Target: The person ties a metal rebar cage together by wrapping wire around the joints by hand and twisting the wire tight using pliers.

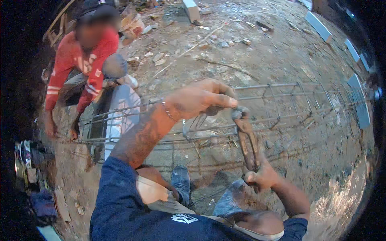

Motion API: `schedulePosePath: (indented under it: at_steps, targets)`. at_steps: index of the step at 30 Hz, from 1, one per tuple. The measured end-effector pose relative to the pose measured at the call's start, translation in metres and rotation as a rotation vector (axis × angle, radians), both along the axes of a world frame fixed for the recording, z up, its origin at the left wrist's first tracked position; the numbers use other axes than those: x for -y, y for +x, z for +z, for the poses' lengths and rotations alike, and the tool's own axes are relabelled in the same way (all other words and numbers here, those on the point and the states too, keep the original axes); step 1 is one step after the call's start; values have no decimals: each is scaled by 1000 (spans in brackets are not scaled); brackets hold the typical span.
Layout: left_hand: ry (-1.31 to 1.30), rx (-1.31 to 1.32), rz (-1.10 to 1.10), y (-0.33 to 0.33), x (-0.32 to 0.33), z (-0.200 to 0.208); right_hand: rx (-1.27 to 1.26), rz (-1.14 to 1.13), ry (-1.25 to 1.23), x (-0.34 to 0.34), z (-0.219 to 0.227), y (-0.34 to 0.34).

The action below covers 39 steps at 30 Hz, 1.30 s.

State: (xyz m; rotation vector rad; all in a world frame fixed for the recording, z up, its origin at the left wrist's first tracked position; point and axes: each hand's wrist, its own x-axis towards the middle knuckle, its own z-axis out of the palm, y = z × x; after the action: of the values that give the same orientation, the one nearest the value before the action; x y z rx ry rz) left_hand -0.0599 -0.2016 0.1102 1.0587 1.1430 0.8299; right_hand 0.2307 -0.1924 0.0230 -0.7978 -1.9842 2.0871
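Note:
A long cage of steel reinforcing bars (277,119) runs across in front of me, with thin stirrups along it. My right hand (263,175) is closed round the handles of rusty pincers (247,144), which point up and away over the cage. Their head is beside the fingertips of my left hand (205,96). That hand is bent over the upper bars with its fingers curled in. Thin tie wires (198,121) show beneath its palm and appear to be held there; the fingers partly hide them. Whether the pincers' jaws grip anything is not visible.
A co-worker in a red top (76,64) crouches at the left, hands low by the cage's end. Pale blocks (120,104) stand under the cage at the left and another pale block (358,100) at the right. Stones and sticks (207,38) litter the dirt beyond.

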Motion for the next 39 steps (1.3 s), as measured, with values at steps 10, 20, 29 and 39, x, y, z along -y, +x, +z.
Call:
schedulePosePath:
  at_steps: [10,20,29,39]
  targets:
    - [640,-649,118,34,18,33,200,3,-78,-8,-29,8]
    - [598,-495,122,27,16,20,148,-12,-124,11,-3,4]
    - [592,-812,340,32,8,14,-44,-157,541,-20,15,1]
    - [596,-739,475,23,7,11,127,74,619,-28,34,-5]
